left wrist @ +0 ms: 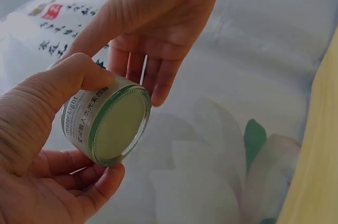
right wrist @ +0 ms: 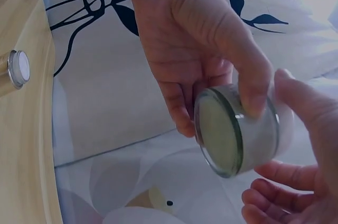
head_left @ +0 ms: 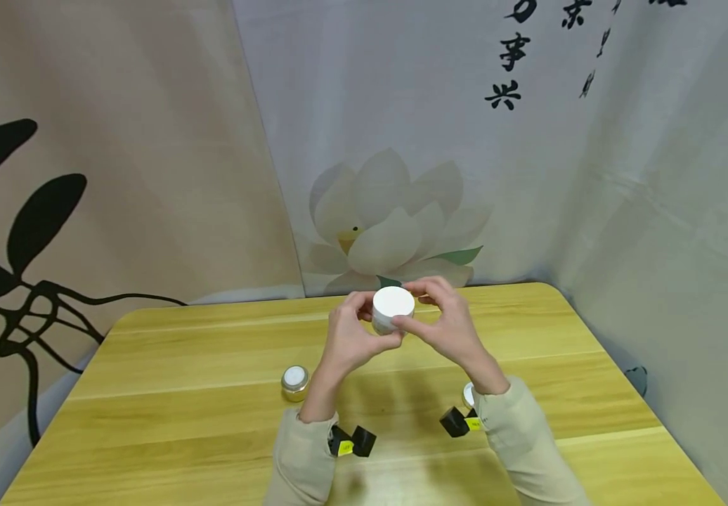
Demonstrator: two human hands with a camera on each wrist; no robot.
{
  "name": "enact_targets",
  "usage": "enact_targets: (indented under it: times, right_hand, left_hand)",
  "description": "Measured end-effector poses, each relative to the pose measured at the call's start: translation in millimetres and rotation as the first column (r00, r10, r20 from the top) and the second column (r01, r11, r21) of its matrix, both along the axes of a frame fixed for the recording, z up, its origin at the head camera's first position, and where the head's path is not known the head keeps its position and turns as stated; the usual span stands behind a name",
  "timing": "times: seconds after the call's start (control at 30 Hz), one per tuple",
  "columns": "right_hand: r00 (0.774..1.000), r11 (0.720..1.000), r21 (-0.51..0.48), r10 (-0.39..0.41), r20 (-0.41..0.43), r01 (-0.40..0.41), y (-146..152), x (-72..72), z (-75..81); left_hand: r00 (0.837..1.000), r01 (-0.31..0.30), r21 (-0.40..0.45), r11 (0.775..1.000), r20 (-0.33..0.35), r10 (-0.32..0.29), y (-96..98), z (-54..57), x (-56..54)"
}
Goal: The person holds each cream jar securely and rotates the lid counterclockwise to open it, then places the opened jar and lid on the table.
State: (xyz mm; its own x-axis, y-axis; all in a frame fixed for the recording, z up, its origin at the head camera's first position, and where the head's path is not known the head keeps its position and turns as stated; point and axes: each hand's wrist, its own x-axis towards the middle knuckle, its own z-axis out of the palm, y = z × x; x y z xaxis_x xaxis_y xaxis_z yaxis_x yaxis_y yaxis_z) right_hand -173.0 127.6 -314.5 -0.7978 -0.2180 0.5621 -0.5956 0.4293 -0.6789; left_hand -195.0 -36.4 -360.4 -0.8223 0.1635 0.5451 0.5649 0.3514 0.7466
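Observation:
Above the far part of the table, both hands hold one cream jar (head_left: 385, 325) between them, a clear glass one with a white lid (head_left: 393, 301) facing up. My left hand (head_left: 354, 336) grips the glass body, its thumb pressed on the printed label (left wrist: 87, 113) in the left wrist view. From the other side, my right hand (head_left: 446, 327) pinches the lid's edge between thumb and fingers. The pale greenish base of the jar (right wrist: 217, 131) faces the camera in the right wrist view.
A gold jar with a white top (head_left: 294, 383) stands on the wooden table (head_left: 180, 393) left of my left forearm. Another small white-topped item (head_left: 468, 394) is partly hidden by the right wrist. Behind the table hangs a printed curtain (head_left: 414, 126).

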Motion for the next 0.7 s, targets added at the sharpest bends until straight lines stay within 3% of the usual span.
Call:
enact_targets:
  times: [0.7]
  right_hand:
    - [0.993,0.993,-0.043,0.114,0.007,-0.114,-5.1,-6.1,-3.6]
  left_hand:
    - [0.998,0.053,0.03,0.998,0.024,-0.054,-4.3,-1.2,3.1]
